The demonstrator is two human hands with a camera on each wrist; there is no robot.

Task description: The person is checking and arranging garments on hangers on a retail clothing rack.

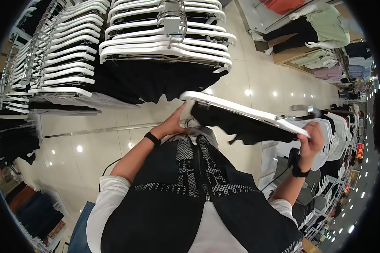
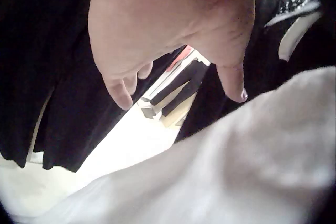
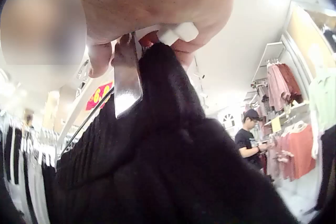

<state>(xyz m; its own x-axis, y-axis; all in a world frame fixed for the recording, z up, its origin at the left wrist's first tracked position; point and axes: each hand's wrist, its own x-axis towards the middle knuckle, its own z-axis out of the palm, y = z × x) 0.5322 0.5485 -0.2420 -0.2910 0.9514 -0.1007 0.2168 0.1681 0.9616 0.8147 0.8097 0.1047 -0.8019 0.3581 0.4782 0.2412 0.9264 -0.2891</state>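
My right hand [image 1: 311, 139] grips one end of a white clip hanger [image 1: 240, 109], which slants across in front of my body. Black pants [image 1: 240, 126] hang from it. Close up in the right wrist view, the right hand [image 3: 157, 3] curls round the hanger's end beside a metal clip [image 3: 127, 85] on the black cloth. My left hand [image 1: 173, 125] is near the hanger's other end, its fingers extended and the thumb apart. Nothing is held by the left hand [image 2: 173, 24] in the left wrist view, where black cloth [image 2: 47, 66] hangs beside it.
Ahead is a rack of white hangers [image 1: 164, 44] with black garments; another hanger row [image 1: 69, 55] stands left. A low metal rail [image 1: 101, 130] crosses above the tiled floor. More clothes racks [image 1: 333, 135] line the right, beyond which is a mannequin [image 1: 325, 27]. A person [image 3: 249, 140] stands farther off.
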